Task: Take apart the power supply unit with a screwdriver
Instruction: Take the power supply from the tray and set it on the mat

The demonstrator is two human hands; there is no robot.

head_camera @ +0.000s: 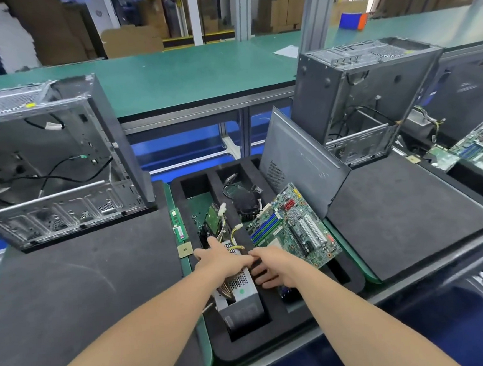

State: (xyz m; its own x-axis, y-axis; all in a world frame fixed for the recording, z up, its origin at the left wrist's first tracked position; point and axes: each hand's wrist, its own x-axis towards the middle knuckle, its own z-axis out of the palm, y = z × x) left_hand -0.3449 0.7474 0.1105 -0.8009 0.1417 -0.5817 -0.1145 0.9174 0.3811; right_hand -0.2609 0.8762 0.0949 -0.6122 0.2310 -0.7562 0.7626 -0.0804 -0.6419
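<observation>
- Near the front edge of the desk, seen from the head camera, the power supply unit (240, 292) lies in the left slot of the black foam tray (278, 338). It is a silver metal box with a honeycomb grille and a small round green sticker on its top.
- Yellow and black wires (225, 230) come out of its far end and stay in the same slot, beside a small green board (212, 218).
- The left hand (221, 259) lies on the far part of the unit with the thumb spread. Its fingertips meet the other hand, so I cannot tell whether they hook over the edge.
- The right hand (273, 270) has stretched fingers and rests on the foam rib just beside the unit's right side.
- The middle slot holds black cables (243, 197).
- A motherboard (293, 228) lies tilted over the right slot.
- A square chip (185, 249) sits on the tray's left edge, and memory sticks (178, 225) lie on the desk just left of the tray.
- An open computer case (53, 157) stands at the left, and a second case (363, 92) at the right with a grey side panel (299, 161) beside it.
</observation>
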